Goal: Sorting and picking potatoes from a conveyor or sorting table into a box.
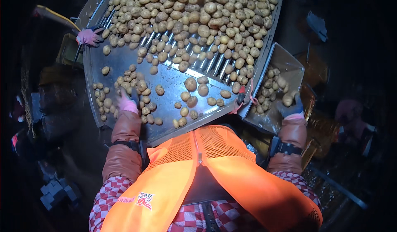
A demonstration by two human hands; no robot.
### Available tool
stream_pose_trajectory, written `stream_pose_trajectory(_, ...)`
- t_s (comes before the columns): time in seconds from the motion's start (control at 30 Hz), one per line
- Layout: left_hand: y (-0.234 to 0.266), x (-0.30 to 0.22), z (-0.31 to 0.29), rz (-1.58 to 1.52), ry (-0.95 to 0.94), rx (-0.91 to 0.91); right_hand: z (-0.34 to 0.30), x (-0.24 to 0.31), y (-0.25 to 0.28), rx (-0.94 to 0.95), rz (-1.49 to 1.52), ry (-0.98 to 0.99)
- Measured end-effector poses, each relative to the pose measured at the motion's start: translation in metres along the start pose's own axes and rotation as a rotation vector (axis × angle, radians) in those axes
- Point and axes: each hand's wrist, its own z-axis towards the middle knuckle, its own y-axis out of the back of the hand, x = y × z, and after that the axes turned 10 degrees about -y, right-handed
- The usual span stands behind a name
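Many potatoes [178, 13] cover the upper part of a sloping metal sorting table. My left hand [127, 101], in a pink and dark work glove, reaches into a heap of smaller potatoes [131, 83] at the table's left; its fingers are apart, somewhat blurred, and touch the heap. Over the metal side chute [285, 60] at the right is my right hand [292, 108], in a dark glove with a pink cuff. Its fingers curl around a potato [288, 99]. More potatoes [271, 85] lie in that chute. Several loose ones [191, 101] rest on the lower plate [165, 81].
Metal roller bars [213, 62] cross the table beneath the potatoes. Another person's pink-gloved hand [89, 37] is at the table's left edge. A red-handled object [241, 95] and pink strap [251, 93] sit at the right corner. Dim surroundings hold yellowish containers [324, 126].
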Motion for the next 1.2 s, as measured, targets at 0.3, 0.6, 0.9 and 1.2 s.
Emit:
stream_pose_trajectory(0.3, 0.075, -0.09, -0.083, -0.577, -0.604, 0.27, 0.055, -0.085, -0.294, 0.103, -1.307, 0.347)
stream_pose_trajectory(0.6, 0.093, 0.007, -0.099, -0.581, -0.429, -0.055, 0.126, -0.201, -0.347, 0.128, -2.026, 0.562)
stream_pose_trajectory(0.9, 0.068, 0.04, -0.126, -0.412, -0.53, -0.098, 0.074, -0.091, -0.201, 0.334, -0.967, 0.226)
stream_pose_trajectory(1.2, 0.069, 0.009, -0.096, -0.436, -0.663, -0.07, 0.121, 0.133, -0.065, 0.302, -0.011, 0.286)
